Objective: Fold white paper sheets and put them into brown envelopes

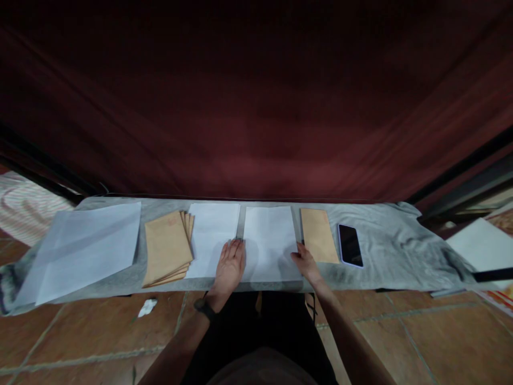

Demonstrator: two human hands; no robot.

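The left hand [230, 266] lies flat, fingers together, on the near left edge of the white sheet [271, 243], pinning it to the grey cloth [385, 240]. The right hand [305, 262] seems to pinch the sheet's right edge. Beyond lie a single envelope [318, 235], a phone [350, 245] and a fanned envelope stack [168, 247].

The white sheet [270, 240] is lying flat on the grey cloth, short edge facing the person. A second white sheet [210, 235] is lying flat just beside it, edges nearly parallel.
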